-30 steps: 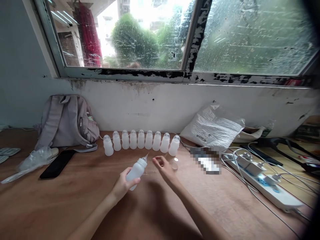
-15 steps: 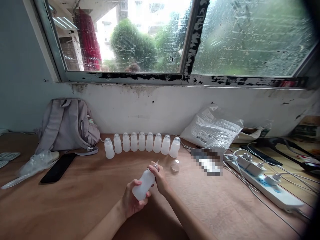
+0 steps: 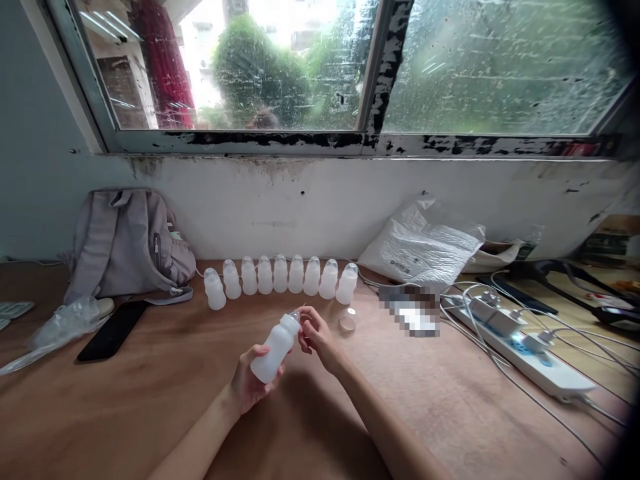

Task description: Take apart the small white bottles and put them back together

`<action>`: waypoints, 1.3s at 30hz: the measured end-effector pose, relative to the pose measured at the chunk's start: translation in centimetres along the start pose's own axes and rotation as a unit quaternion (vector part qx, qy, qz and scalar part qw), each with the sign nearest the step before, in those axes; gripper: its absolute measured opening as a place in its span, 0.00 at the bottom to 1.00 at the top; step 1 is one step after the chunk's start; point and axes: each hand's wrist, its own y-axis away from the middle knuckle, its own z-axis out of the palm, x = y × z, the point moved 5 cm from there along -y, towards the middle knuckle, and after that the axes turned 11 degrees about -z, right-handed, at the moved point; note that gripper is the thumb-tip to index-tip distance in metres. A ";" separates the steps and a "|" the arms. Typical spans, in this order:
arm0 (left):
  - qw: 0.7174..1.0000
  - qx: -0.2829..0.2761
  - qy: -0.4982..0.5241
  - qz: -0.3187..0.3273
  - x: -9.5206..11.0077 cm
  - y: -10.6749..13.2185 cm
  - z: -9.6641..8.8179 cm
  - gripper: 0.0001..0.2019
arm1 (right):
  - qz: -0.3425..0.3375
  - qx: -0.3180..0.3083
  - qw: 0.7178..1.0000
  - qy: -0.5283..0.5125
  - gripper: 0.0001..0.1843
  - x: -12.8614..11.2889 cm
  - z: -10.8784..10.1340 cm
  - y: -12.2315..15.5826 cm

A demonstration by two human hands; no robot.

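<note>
Tilted up to the right, a frosted white baby bottle (image 3: 274,350) lies in my left hand (image 3: 246,385), whose fingers wrap round its body. Its clear nipple (image 3: 296,315) points at my right hand (image 3: 316,339). The thumb and forefinger of that hand are bent in close against the nipple; the exact contact is too small to make out. A thin pale tip sticks up there. Right of my right hand, a clear round cap (image 3: 347,322) rests on the table. Behind, several similar bottles (image 3: 280,275) with clear caps stand upright in a curved row.
On the left are a grey backpack (image 3: 117,247), a crumpled plastic bag (image 3: 67,323) and a black phone (image 3: 113,331). A silver-white plastic package (image 3: 425,243) leans against the wall. A power strip (image 3: 530,353) with chargers and loose cables runs along the right.
My right hand has shifted from the bottle's collar to its nipple tip, uncovering the neck. The bottle and my left hand have moved slightly left and up in view.
</note>
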 end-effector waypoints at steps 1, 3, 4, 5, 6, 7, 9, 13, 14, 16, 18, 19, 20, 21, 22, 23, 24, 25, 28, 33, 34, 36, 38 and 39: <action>1.000 0.004 -0.003 0.000 -0.1 0.0 0.0 0.22 | 0.005 -0.007 1.000 0.015 0.19 0.1 0.0 0.1; 1.000 0.003 0.001 0.011 0.0 0.2 0.2 0.21 | 0.011 -0.005 0.999 0.051 0.18 0.3 -0.4 0.1; 1.000 0.002 0.005 0.018 0.1 0.3 0.2 0.21 | 0.012 0.000 0.998 0.064 0.17 0.3 -0.6 0.1; 1.000 0.004 0.007 0.025 0.2 0.4 0.2 0.21 | 0.012 0.006 0.998 0.069 0.16 0.3 -0.8 0.1; 1.000 0.009 0.004 0.028 0.3 0.5 0.2 0.20 | 0.012 0.013 0.998 0.062 0.16 0.3 -0.9 0.0; 1.000 0.016 -0.001 0.026 0.3 0.5 0.1 0.20 | 0.014 0.021 0.999 0.045 0.15 0.2 -0.9 0.0; 0.999 0.034 -0.014 0.011 0.1 0.3 -0.1 0.20 | 0.016 0.043 0.999 -0.002 0.15 0.0 -0.8 0.0; 0.998 0.042 -0.037 -0.014 -0.5 -0.2 -0.5 0.19 | 0.009 0.081 0.996 -0.048 0.14 -0.6 -0.5 -0.1; 0.998 0.040 -0.045 -0.019 -0.6 -0.3 -0.6 0.19 | 0.010 0.086 0.995 -0.049 0.14 -0.6 -0.5 0.0; 0.997 0.038 -0.060 -0.028 -0.7 -0.4 -0.8 0.19 | 0.016 0.094 0.994 -0.050 0.14 -0.5 -0.6 0.0; 0.996 0.038 -0.073 -0.038 -0.5 -0.4 -1.0 0.19 | 0.021 0.096 0.994 -0.053 0.13 -0.4 -0.8 0.1; 0.995 0.038 -0.078 -0.042 -0.4 -0.3 -1.0 0.20 | 0.022 0.096 0.994 -0.056 0.13 -0.3 -0.9 0.1; 0.995 0.038 -0.082 -0.047 -0.3 -0.3 -1.1 0.20 | 0.021 0.095 0.993 -0.060 0.12 -0.3 -1.0 0.1; 0.994 0.038 -0.086 -0.052 -0.1 -0.2 -1.2 0.21 | 0.019 0.095 0.993 -0.065 0.11 -0.3 -1.2 0.1; 0.994 0.036 -0.090 -0.056 -0.1 -0.1 -1.2 0.22 | 0.015 0.096 0.993 -0.071 0.10 -0.2 -1.3 0.0; 0.993 0.031 -0.093 -0.060 0.0 -0.1 -1.1 0.23 | 0.012 0.098 0.992 -0.078 0.10 -0.2 -1.5 0.0; 0.993 0.025 -0.095 -0.061 0.0 -0.1 -1.0 0.24 | 0.009 0.102 0.991 -0.085 0.10 -0.1 -1.7 -0.1; 0.994 0.019 -0.093 -0.057 0.0 -0.2 -0.8 0.24 | 0.005 0.108 0.990 -0.090 0.10 -0.1 -2.0 -0.2; 0.996 0.044 -0.074 0.010 0.7 -0.5 -0.9 0.22 | -0.011 0.143 0.986 -0.089 0.12 0.2 -3.1 -0.3; 0.922 0.264 -0.128 0.251 5.2 1.2 -4.9 0.22 | -0.011 0.179 0.982 -0.058 0.12 1.2 -4.6 -0.2; 0.874 0.336 -0.170 0.307 6.6 2.2 -6.4 0.21 | -0.006 0.180 0.982 -0.050 0.13 1.5 -4.8 -0.2; 0.745 0.484 -0.285 0.361 9.0 4.4 -9.3 0.20 | 0.005 0.181 0.983 -0.036 0.13 2.1 -4.9 -0.1; 0.625 0.613 -0.336 0.348 10.5 6.2 -12.4 0.21 | 0.014 0.184 0.982 -0.026 0.14 2.6 -5.0 -0.1; 0.603 0.640 -0.346 0.326 11.0 6.6 -13.8 0.22 | 0.016 0.186 0.982 -0.021 0.14 2.7 -5.0 0.0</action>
